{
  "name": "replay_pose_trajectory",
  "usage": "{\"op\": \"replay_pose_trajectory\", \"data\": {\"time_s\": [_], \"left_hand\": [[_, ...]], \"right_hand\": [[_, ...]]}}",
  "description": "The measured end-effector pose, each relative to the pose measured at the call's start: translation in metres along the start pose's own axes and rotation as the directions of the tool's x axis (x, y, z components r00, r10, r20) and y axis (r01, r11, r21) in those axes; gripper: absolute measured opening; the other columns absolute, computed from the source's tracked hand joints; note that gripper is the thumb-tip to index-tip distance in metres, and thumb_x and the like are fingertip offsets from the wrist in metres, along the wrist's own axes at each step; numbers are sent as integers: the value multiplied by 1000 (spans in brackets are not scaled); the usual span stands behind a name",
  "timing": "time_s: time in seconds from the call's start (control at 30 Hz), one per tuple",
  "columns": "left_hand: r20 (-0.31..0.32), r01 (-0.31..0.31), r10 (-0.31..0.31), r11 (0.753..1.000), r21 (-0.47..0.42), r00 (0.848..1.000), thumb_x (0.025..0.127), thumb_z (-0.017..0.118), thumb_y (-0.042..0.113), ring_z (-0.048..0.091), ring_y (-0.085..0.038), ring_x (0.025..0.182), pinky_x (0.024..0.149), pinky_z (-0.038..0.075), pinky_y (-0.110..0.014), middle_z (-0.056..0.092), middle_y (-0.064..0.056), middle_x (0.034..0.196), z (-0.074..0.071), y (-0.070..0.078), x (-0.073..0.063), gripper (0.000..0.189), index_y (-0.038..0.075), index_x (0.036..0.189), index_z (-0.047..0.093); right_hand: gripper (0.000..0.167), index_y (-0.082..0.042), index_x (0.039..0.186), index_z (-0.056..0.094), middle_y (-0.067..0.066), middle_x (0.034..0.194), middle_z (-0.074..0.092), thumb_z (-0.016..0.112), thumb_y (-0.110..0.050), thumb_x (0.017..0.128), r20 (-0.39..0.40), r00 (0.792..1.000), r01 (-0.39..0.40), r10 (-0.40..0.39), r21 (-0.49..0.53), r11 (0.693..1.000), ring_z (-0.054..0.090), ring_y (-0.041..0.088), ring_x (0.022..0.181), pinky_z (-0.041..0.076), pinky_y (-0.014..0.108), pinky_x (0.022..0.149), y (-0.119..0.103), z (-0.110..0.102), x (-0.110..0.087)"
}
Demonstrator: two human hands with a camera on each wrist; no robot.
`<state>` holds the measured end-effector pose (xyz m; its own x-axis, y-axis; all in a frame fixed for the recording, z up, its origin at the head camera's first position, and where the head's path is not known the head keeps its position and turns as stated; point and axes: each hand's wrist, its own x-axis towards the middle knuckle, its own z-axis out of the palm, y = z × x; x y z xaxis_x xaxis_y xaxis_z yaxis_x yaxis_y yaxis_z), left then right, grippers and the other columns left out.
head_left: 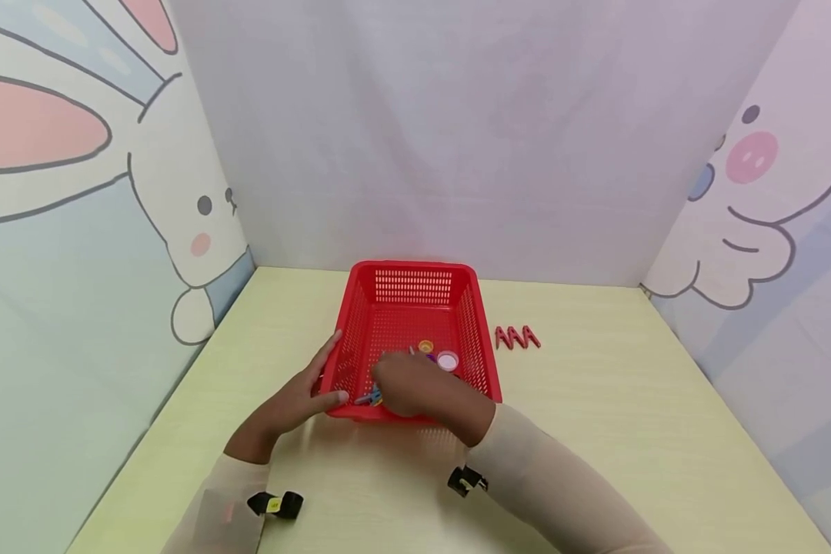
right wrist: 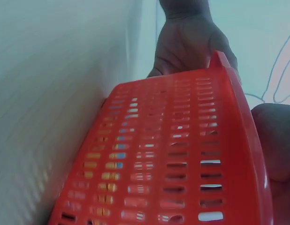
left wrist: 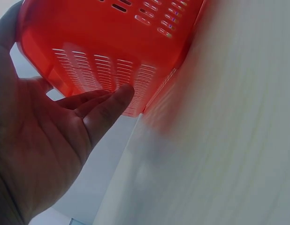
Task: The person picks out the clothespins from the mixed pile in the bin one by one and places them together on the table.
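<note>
A red plastic basket point(head_left: 415, 266) with slotted walls stands on the table. My left hand point(head_left: 294, 402) holds its near left corner, thumb over the rim and fingers along the outer wall; the left wrist view shows those fingers against the slots. My right hand point(head_left: 412, 382) reaches down inside the basket near its front wall, its fingertips hidden. Around it lie a yellow ring-shaped piece point(head_left: 425, 346), a round white-topped piece point(head_left: 447, 361), a bit of purple and a small blue piece point(head_left: 375, 395). In the right wrist view the basket wall point(right wrist: 182, 140) covers most of these.
Three red A-shaped pieces point(head_left: 517, 337) lie in a row on the table to the right of the basket. The pale table point(head_left: 609, 408) meets curtains with cartoon animals at the back and both sides.
</note>
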<state>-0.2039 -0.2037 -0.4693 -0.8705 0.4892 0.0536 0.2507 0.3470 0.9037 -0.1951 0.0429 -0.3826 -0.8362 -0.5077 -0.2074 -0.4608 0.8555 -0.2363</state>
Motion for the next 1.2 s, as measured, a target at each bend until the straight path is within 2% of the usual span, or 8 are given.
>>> {"op": "replay_pose_trajectory", "data": {"time_s": [0.13,0.3,0.5,0.73,0.93,1.2], "left_hand": [[2,4,-4,1000,7,1000,90,84,24,52,-42,138,88,68,-32,41,-25,161,0,0,1,118,31,177,4],[3,9,-9,1000,2,1000,88,86,27,50,-43,141,88,68,-33,41,-25,161,-2,0,1,121,31,177,5],[-4,20,-20,1000,1,1000,88,86,27,49,-43,142,88,68,-33,42,-25,160,-1,0,-1,120,31,177,5],[-3,24,-24,1000,-2,1000,90,84,27,48,-44,142,88,68,-33,41,-25,160,0,0,-3,119,30,177,4],[-8,21,-21,1000,6,1000,90,83,25,48,-45,141,88,68,-34,42,-26,160,1,1,-4,118,29,177,4],[-15,23,-23,999,22,1000,90,83,25,50,-44,141,88,68,-34,42,-26,160,2,2,-5,117,30,177,4]], "right_hand": [[55,-20,131,79,-5,99,75,96,-24,79,98,993,-63,57,51,997,70,17,85,66,39,86,-4,-2,4],[49,-22,133,79,-4,99,74,91,-22,85,175,984,-39,30,48,998,69,17,88,64,37,86,-6,-3,10],[58,-25,136,77,-4,100,73,93,-20,81,266,964,-33,24,27,999,69,19,92,66,41,88,-7,-8,17],[55,-25,131,78,-4,97,70,95,-20,78,356,934,-47,32,34,998,68,18,95,66,41,86,-9,-9,27],[50,-24,123,79,-4,98,71,96,-19,76,412,911,-54,26,57,997,67,18,96,64,41,87,-6,-10,33],[41,-24,113,77,-4,98,72,96,-18,77,418,908,-50,11,84,995,69,18,95,64,43,88,-4,-10,31]]}}
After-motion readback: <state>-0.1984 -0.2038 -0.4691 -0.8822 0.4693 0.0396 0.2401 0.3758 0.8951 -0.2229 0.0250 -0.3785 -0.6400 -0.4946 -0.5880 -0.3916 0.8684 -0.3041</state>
